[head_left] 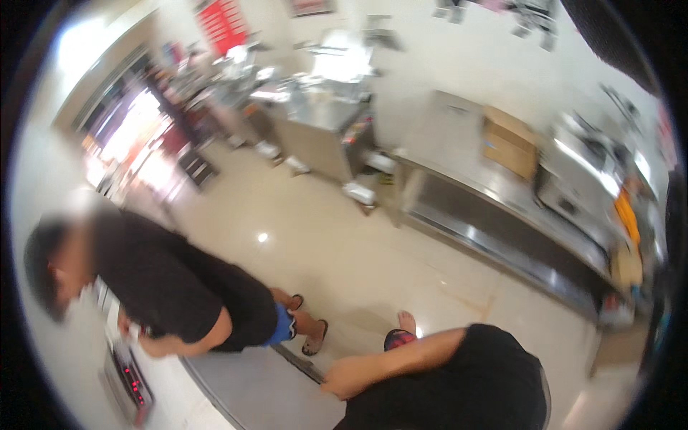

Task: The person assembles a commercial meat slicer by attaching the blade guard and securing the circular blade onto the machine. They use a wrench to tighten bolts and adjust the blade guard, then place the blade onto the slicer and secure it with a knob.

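**A hand on the steel table's edge, a co-worker at the scale**

Low in the middle of the frame, the wearer's bare forearm runs leftward from a black shirt. It ends in what looks like the left hand [345, 378], set against the near edge of a steel table [251, 390] in the lower left. The picture is smeared there. The fingers seem curled over the rim, but I cannot tell whether they are gripping or only resting. The right hand is out of sight.

To my eye, a flat palm on the rim would give a steadier hold than fingertips on the thin metal lip. The foot in a sandal [400, 335] stands just above the hand, close to the table.

At far left another person [172, 287] in a black top and blue shorts bends over a digital scale [130, 383] with red glowing digits. Their hand [132, 331] is just above it.

- A red rectangular sign [222, 25] hangs on the wall at upper left, its print unreadable.
- A brown cardboard box [510, 145] lies flat on the long steel counter [466, 208] at upper right.
- An orange package [628, 215] sits at the right edge, with a yellowish one [628, 266] beneath it.
- Small white packs [358, 192] lie on the floor by the centre cabinet.
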The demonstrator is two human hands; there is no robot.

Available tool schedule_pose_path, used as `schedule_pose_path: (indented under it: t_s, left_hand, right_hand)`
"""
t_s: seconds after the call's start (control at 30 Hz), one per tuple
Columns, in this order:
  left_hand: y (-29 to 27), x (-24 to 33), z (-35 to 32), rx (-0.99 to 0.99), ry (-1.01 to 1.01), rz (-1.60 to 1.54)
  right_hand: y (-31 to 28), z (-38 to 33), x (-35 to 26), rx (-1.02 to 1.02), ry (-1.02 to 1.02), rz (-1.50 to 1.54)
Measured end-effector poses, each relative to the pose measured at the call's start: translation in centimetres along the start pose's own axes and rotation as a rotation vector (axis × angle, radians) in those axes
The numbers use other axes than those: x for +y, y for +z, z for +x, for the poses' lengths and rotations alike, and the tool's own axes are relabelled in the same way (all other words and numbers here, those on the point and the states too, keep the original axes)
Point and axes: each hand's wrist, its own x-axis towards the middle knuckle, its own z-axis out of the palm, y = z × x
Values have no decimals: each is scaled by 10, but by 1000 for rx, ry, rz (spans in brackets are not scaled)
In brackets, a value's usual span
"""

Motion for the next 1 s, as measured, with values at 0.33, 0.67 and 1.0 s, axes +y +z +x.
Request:
schedule_pose_path:
  t_s: [0.33, 0.67, 1.0]
  left_hand:
    - [223, 225, -92, -1411, -108, -707]
    - [406, 232, -77, -1268, -220, -829]
    - [628, 157, 2, -572, -301, -1132]
  right_hand:
    - [-147, -180, 111, -87, 504, 129]
    - [-270, -183, 216, 111, 515, 172]
    - [-394, -85, 342, -68, 561, 177]
